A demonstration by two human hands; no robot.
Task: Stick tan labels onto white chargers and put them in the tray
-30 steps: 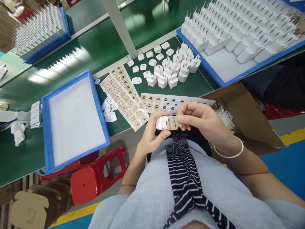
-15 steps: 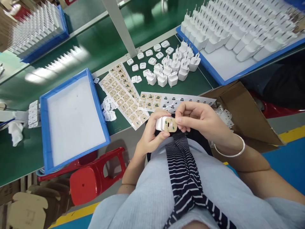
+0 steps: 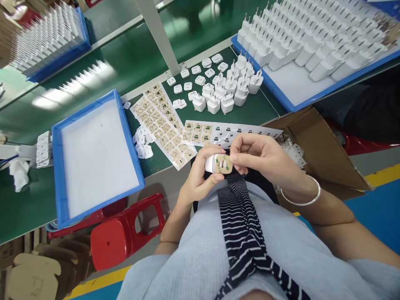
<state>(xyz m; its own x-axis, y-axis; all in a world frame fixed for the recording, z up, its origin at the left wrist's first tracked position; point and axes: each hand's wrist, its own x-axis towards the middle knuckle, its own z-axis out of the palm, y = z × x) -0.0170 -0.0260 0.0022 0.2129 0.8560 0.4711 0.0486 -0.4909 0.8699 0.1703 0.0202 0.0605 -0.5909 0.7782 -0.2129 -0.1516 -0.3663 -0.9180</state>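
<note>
Clock positions are read from the held unit, 12 at the top of the view. The left hand (image 3: 200,177) grips a white, round-cornered plastic charger body (image 3: 210,163) in front of the torso, fingers above and thumb below, end face toward 3 o'clock. On that face lies a tan, slotted adhesive piece with green marks (image 3: 223,165); whether it sits fully flush cannot be told. The right hand (image 3: 265,158) has thumb and forefinger closed on the piece's 3 o'clock edge. A white backing sheet with tan stickers at one end (image 3: 200,132) lies nearby at 12 to 1 o'clock; overlapping sticker sheets (image 3: 162,129) lie at 10. White two-pin plug chargers (image 3: 227,103) stand between 12 and 1. A blue-rimmed, white-based tray (image 3: 98,158) is at 9.
</note>
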